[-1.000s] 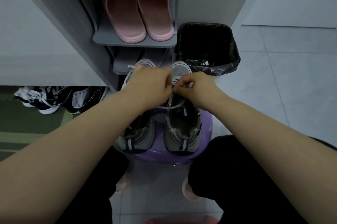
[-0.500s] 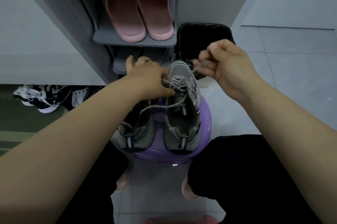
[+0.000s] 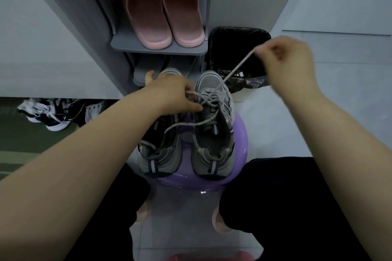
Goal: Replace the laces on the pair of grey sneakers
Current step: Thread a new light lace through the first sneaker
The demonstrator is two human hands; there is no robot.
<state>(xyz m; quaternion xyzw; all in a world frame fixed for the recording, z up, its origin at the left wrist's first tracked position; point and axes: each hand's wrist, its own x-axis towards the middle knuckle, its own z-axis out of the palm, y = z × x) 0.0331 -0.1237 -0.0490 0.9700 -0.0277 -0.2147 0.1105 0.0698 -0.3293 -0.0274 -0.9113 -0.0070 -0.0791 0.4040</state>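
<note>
While the two grey sneakers stand side by side on a purple stool between the person's knees, heels toward the person, the right hand pinches the end of a grey lace and holds it taut, up and to the right of the right sneaker. The left hand curls its fingers round the crossed lace near that sneaker's toe. The left sneaker has its lace hanging slack. Just beyond the stool stands a bin lined with a black bag; its contents are too dark to tell. A grey shelf carries pink slippers. Open floor lies to the right, and black-and-white shoes lie to the left. Any marking on the toe is too blurred to read.
</note>
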